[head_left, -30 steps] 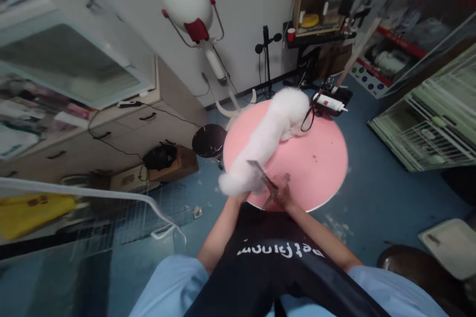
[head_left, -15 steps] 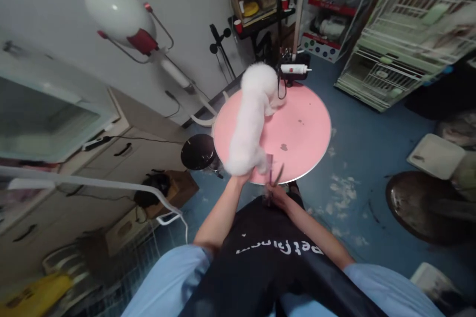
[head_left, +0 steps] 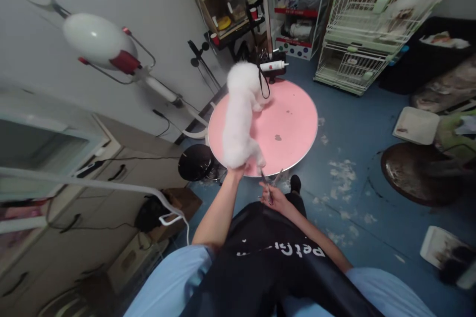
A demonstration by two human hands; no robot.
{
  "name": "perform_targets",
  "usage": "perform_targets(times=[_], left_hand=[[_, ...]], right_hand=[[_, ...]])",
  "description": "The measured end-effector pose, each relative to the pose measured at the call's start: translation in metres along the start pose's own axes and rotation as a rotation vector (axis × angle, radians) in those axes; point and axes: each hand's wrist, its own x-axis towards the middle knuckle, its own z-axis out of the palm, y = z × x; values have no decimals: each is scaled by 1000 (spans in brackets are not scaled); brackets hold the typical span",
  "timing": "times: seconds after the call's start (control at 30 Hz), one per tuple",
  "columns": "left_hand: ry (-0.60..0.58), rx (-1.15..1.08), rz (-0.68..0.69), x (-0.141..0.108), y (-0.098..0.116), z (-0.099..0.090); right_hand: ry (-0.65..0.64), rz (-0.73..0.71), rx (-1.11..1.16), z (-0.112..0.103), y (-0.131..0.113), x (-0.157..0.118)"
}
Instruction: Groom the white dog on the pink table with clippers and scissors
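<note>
A fluffy white dog stands on a round pink grooming table, its rear toward me and its head at the far side. My left hand grips the dog low at its rear, by a hind leg; its fingers are partly hidden by fur. In my right hand is a pair of scissors, blades spread and pointing up at the table's near edge. One blade tip lies close to the dog's hind paw. Near the dog's head hangs a black loop.
At the table's far edge a white tube lies on a black holder. A black stool stands left, near a white dryer arm. Cages, one with a white dog, and a brown round stool are at right. White fur clumps litter the floor.
The view has swung right, so everything sits further left. My right hand and the scissors have drawn slightly back from the table. The left hand stays at the dog's rear.
</note>
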Motion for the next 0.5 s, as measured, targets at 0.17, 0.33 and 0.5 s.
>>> perform_targets(times=[0.17, 0.33, 0.5], left_hand=[[-8, -32, 8, -3, 1, -2], [-90, -72, 34, 0, 1, 1], [-97, -94, 14, 3, 1, -3]], right_hand=[[-125, -51, -23, 4, 17, -16], [115, -162, -402, -1, 0, -20], [168, -247, -983, -13, -48, -26]])
